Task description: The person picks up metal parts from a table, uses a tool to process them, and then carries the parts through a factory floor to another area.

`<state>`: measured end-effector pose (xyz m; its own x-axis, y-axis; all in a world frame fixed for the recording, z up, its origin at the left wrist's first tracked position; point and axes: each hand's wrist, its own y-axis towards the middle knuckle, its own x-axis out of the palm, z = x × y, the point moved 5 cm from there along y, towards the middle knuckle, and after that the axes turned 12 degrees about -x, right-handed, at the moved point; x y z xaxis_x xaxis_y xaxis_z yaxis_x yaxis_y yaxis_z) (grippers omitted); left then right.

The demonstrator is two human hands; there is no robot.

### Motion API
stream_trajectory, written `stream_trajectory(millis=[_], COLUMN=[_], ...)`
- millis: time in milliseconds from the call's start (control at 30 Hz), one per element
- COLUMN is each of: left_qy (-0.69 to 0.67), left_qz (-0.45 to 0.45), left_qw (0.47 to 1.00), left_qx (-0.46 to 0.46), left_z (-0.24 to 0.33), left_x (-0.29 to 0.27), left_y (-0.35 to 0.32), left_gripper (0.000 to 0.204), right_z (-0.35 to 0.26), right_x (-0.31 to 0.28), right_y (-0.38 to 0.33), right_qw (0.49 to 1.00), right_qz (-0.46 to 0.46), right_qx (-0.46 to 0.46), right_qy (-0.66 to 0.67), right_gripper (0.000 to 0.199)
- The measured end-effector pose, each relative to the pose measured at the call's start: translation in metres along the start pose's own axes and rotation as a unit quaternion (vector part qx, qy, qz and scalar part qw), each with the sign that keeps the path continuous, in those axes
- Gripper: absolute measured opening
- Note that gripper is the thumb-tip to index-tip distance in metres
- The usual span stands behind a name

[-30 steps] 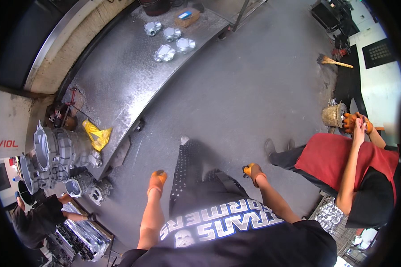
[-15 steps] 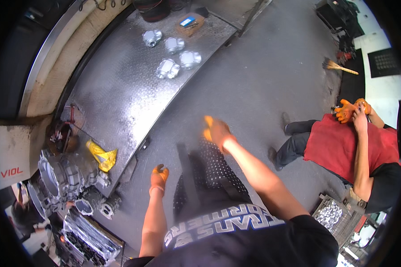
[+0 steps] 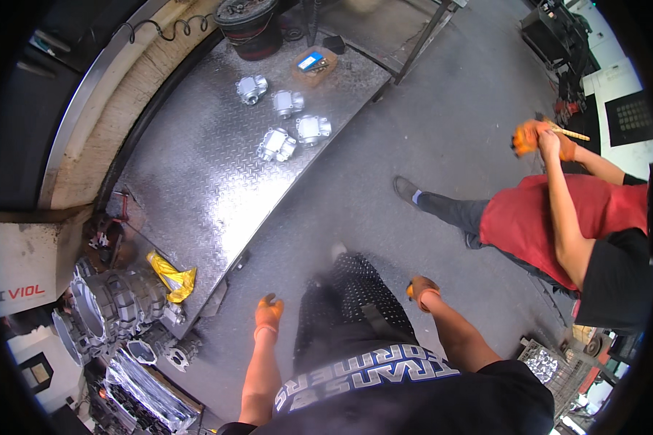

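Observation:
My left hand point(image 3: 269, 313), in an orange work glove, hangs over the grey floor with loosely bent fingers and nothing visible in it. On the other side of my legs hangs my right hand point(image 3: 421, 291), also gloved in orange. Its fingers are half curled and apart, and no object shows in it. Neither hand touches anything. Ahead to the left, several silver metal castings point(image 3: 276, 144) sit on a tread-plate platform point(image 3: 196, 170), out of reach of both hands. A yellow plastic bag point(image 3: 171, 278) lies at the platform's near corner, left of my left hand.
At right a co-worker in a red apron point(image 3: 530, 217) holds a wooden-handled brush point(image 3: 575, 135) in orange gloves. Large grey housings point(image 3: 120, 304) crowd the lower left. A dark bucket point(image 3: 248, 29) and a shallow tray point(image 3: 315, 67) stand on the platform's far end. A wire basket point(image 3: 569, 366) holds shiny parts.
My right hand has swung back and to the right, down beside my legs. My left hand has shifted slightly. The co-worker has stepped leftward and now holds the brush.

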<state>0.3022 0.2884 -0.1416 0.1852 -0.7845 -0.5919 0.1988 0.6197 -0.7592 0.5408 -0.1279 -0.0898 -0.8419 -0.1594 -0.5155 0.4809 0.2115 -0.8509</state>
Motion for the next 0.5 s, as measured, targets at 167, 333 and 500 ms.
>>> stream_trajectory(millis=[167,333,500], left_qy=[-0.006,-0.045,-0.072], left_qz=[-0.011,-0.031,-0.017], left_qw=[1.000,0.998,0.997], left_qx=[0.017,0.030,0.011], left_z=[0.046,0.066,0.072], left_x=[0.016,0.022,0.009], left_y=[-0.004,-0.007,-0.019], left_gripper=[0.042,0.041,0.042], right_z=[0.060,-0.003,-0.064], right_x=[0.039,0.003,-0.041], right_y=[0.040,0.072,0.086], right_qw=[0.988,0.996,0.994], right_qz=[-0.015,-0.045,-0.003], right_qx=[0.083,-0.022,-0.098], right_qy=[0.126,0.070,0.056], right_gripper=[0.022,0.027,0.027])
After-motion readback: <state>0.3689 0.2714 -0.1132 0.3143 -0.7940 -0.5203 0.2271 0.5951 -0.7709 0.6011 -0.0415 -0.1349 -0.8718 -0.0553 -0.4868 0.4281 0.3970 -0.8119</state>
